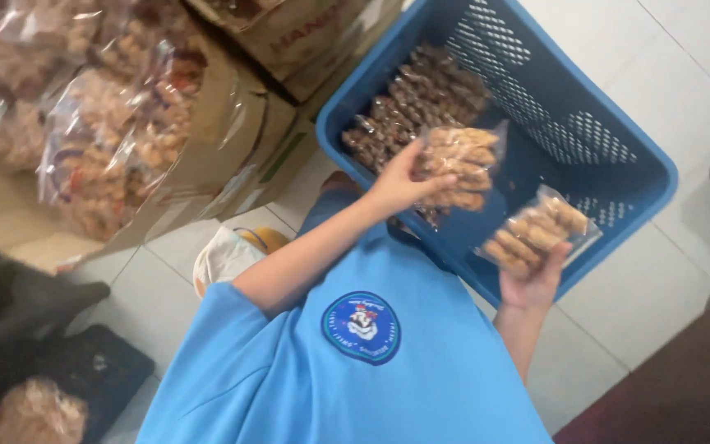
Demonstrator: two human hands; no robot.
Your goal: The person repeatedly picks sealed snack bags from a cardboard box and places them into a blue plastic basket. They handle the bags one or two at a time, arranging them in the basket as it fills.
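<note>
Two clear snack packets, both in hand over the blue basket (618, 164). Left hand (400, 185) pinches the upper packet (458, 164) by its left edge — long axis runs right, away from the wrist. Right hand (536, 279) cups the lower packet (540, 230) from beneath, above the basket's near rim. More packets (421, 99) lie deeper inside, nearer the left hand.

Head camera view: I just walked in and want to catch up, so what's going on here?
A person in a blue shirt holds a clear snack packet in each of their hands over a blue plastic basket. The left hand grips one packet above the packets piled in the basket; the right hand holds another packet at the basket's near edge. More bagged snacks sit on cardboard boxes nearby.
</note>
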